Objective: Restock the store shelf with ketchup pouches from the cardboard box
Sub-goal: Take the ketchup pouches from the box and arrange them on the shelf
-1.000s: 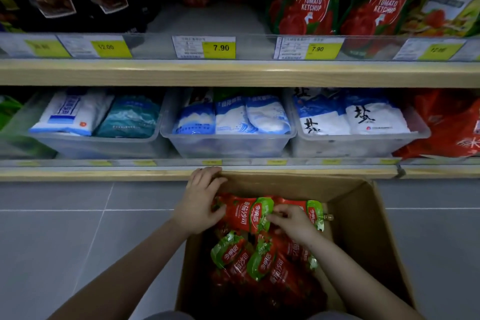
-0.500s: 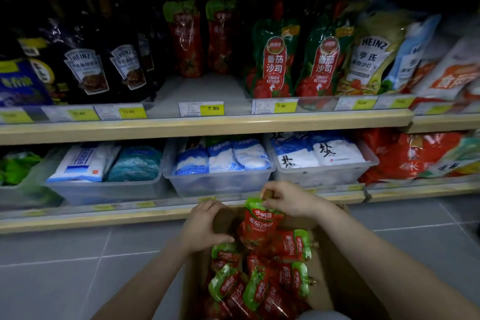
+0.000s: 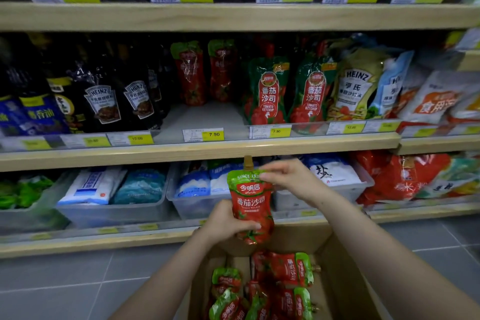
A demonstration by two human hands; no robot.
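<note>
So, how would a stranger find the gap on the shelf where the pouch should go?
Find the middle shelf, under the row of bottles. The gap is the bare grey patch above the left 7.90 tag, between dark Heinz bottles and green ketchup pouches. Only there do goods stand far back.

Both forearms bare — no sleeves; left hand (image 3: pixel 225 223), right hand (image 3: pixel 291 179) ungloved

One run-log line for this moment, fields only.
left hand: grips ketchup pouch base | right hand: pinches top | pouch: upright above cardboard box | shelf gap: unfilled
</note>
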